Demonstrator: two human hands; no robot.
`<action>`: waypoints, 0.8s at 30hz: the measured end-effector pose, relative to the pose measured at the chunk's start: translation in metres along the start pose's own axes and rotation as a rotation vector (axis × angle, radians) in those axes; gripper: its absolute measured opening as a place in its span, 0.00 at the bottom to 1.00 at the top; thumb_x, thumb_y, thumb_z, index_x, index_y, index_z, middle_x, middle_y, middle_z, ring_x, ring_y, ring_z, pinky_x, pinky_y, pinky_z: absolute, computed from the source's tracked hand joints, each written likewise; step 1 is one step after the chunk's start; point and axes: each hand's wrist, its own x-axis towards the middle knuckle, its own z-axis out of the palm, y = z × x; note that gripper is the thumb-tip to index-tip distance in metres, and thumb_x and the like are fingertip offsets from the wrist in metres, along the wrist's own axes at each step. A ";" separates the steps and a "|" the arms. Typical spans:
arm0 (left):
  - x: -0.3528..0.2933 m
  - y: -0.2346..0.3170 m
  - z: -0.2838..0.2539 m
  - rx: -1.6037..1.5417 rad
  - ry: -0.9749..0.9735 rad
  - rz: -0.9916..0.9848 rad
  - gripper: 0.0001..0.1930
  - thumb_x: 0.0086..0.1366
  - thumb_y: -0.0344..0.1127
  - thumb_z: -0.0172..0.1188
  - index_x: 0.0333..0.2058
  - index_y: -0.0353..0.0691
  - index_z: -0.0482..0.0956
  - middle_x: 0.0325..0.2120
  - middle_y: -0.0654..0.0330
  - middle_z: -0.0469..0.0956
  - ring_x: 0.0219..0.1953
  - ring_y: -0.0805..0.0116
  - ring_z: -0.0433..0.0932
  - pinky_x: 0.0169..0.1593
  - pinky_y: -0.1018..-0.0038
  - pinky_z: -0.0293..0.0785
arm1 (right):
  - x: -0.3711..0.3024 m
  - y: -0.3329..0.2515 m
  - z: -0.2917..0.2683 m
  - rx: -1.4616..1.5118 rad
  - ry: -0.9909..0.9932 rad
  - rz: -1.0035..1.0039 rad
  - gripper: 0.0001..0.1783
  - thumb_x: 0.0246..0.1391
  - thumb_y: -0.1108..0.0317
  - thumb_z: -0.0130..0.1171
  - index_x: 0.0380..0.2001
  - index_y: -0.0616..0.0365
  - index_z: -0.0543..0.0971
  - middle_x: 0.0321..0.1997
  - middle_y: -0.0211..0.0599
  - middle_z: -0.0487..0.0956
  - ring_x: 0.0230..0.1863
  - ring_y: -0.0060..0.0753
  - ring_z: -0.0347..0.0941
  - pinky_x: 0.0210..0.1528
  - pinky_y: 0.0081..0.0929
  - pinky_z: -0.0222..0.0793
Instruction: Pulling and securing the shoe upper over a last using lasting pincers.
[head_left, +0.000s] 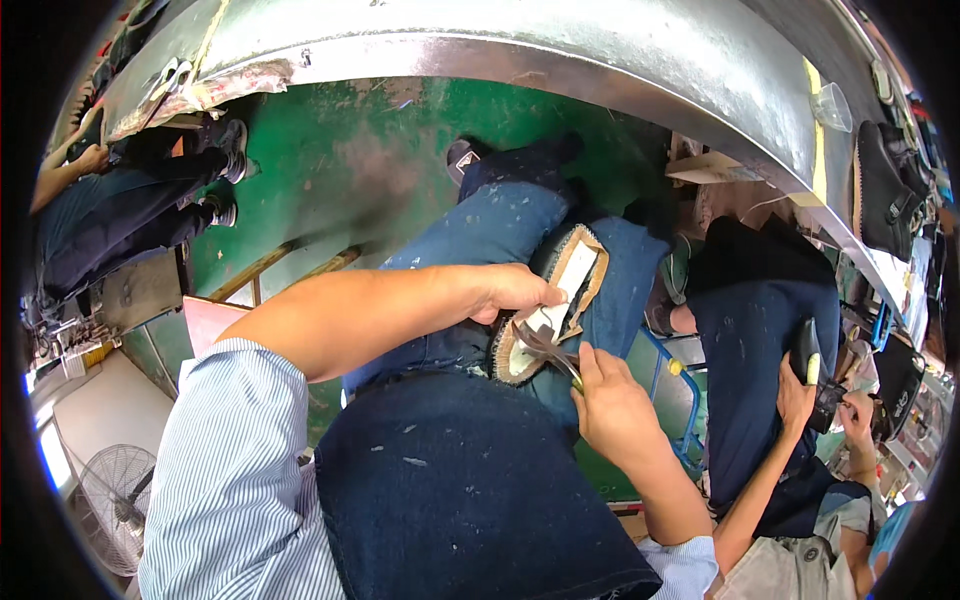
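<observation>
Across my lap lies a shoe upper (572,273), bottom side up, with a white insole and a tan, ragged turned-in edge. My left hand (508,292) grips its near-left side, thumb pressed on the white insole and the other fingers mostly hidden beneath. My right hand (612,402) is closed around the handles of metal pliers (543,347). The pliers' head reaches over the lower part of the shoe, by its edge. Whether the jaws pinch any material is too small to tell. Under the shoe are my blue jeans and a dark apron (450,480).
A metal-topped bench (440,55) curves across the far side. Black shoes (882,200) stand on its right end. To my right a co-worker's hand (795,400) holds a black shoe; another person (130,200) sits far left. A fan (115,505) stands lower left. The floor (330,150) is green.
</observation>
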 end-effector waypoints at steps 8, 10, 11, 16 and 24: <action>-0.021 -0.009 0.014 0.433 0.258 0.190 0.27 0.69 0.50 0.62 0.48 0.25 0.80 0.41 0.51 0.84 0.41 0.60 0.81 0.48 0.62 0.76 | -0.021 0.004 0.030 0.300 -0.083 0.309 0.17 0.58 0.65 0.63 0.49 0.58 0.75 0.37 0.50 0.80 0.40 0.56 0.80 0.44 0.48 0.75; -0.030 -0.027 0.014 0.397 0.167 0.252 0.33 0.70 0.50 0.61 0.60 0.25 0.68 0.50 0.49 0.78 0.49 0.62 0.77 0.56 0.65 0.72 | -0.029 0.004 0.037 0.419 -0.170 0.392 0.17 0.59 0.66 0.62 0.50 0.60 0.75 0.37 0.51 0.80 0.39 0.56 0.80 0.44 0.48 0.75; -0.035 -0.039 0.012 0.359 0.168 0.403 0.36 0.70 0.49 0.61 0.64 0.25 0.63 0.55 0.48 0.75 0.52 0.63 0.75 0.59 0.66 0.71 | -0.030 0.005 0.039 0.406 -0.151 0.375 0.18 0.59 0.67 0.62 0.50 0.61 0.75 0.39 0.52 0.81 0.38 0.57 0.80 0.44 0.47 0.76; -0.023 -0.054 0.007 -0.003 0.059 0.358 0.32 0.69 0.42 0.63 0.62 0.27 0.62 0.54 0.49 0.74 0.54 0.65 0.74 0.61 0.69 0.70 | -0.033 -0.010 0.046 -0.010 0.120 0.192 0.17 0.58 0.73 0.56 0.51 0.64 0.72 0.36 0.52 0.79 0.35 0.60 0.78 0.43 0.49 0.76; -0.038 -0.065 0.019 0.163 0.118 0.534 0.43 0.70 0.45 0.62 0.70 0.24 0.48 0.64 0.42 0.64 0.66 0.58 0.64 0.70 0.67 0.58 | -0.041 0.023 0.053 0.758 -0.414 0.392 0.15 0.63 0.64 0.60 0.50 0.59 0.77 0.32 0.34 0.81 0.29 0.32 0.78 0.32 0.31 0.76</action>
